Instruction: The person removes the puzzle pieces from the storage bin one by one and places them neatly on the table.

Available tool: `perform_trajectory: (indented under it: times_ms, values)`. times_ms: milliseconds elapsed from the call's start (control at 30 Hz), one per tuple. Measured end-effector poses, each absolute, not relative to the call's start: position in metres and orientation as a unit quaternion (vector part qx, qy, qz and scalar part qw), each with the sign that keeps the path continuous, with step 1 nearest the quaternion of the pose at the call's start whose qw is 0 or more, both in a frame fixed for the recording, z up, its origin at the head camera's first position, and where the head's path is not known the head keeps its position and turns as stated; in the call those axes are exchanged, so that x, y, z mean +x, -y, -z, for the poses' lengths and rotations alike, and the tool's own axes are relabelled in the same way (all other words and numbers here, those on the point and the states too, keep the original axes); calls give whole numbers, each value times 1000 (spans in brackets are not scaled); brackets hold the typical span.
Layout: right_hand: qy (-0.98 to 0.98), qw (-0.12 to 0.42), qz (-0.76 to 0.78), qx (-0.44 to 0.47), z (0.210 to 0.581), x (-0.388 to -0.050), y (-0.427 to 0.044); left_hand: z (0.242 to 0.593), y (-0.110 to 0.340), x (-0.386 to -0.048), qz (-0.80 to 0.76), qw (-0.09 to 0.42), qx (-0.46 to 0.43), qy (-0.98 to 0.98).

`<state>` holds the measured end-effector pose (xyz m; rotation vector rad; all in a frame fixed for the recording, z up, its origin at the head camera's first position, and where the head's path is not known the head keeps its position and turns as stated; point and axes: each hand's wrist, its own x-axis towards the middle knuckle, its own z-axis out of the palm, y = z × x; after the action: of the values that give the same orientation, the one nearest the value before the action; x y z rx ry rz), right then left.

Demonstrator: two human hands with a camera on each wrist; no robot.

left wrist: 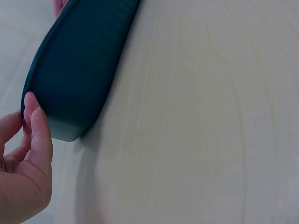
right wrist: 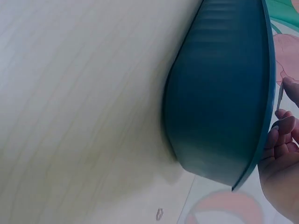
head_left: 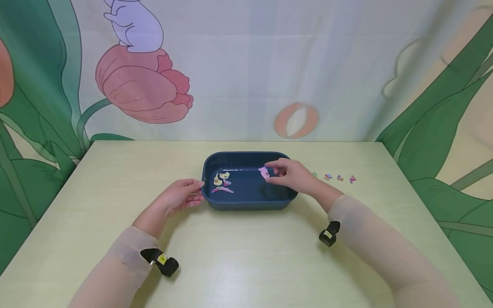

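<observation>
A dark blue rectangular plastic basin (head_left: 250,205) stands on the table, its near side wall also visible in the left wrist view. My left hand (head_left: 182,195) pinches the basin's left rim between thumb and fingers. Over the basin's right part, my right hand (head_left: 291,174) holds a small flat pink cutout (head_left: 264,172) by its edge with thumb and fingertips. That cutout (right wrist: 280,96) appears edge-on, thin, in the right wrist view. Several flat yellow and pink pieces (head_left: 222,189) lie on the basin's floor at the left.
On the pale wooden table (head_left: 239,256), several small colourful pieces (head_left: 340,178) lie in a row right of the basin. A partly hidden green one (head_left: 314,174) is beside my right wrist. Behind the table hangs a printed curtain (head_left: 239,77).
</observation>
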<state>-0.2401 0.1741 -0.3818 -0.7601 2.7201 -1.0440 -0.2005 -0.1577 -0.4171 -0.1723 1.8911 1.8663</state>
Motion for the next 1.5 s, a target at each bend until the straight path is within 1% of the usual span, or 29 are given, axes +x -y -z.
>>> perform_trajectory:
  times_ms: [367,967,1200,1500]
  values:
    - [-901,50,354,-248,379,-233,-194,415,159,-198,-684,238,-56,-687]
    - [-908,47,372,-186,382,-224,-235,413,159,-199,-682,237,-56,-690]
    - [-910,38,375,-176,388,-221,-250,416,161,-199,-680,235,-58,-692]
    - [-918,56,368,-134,394,-215,-268,419,160,-200,-682,238,-55,-689]
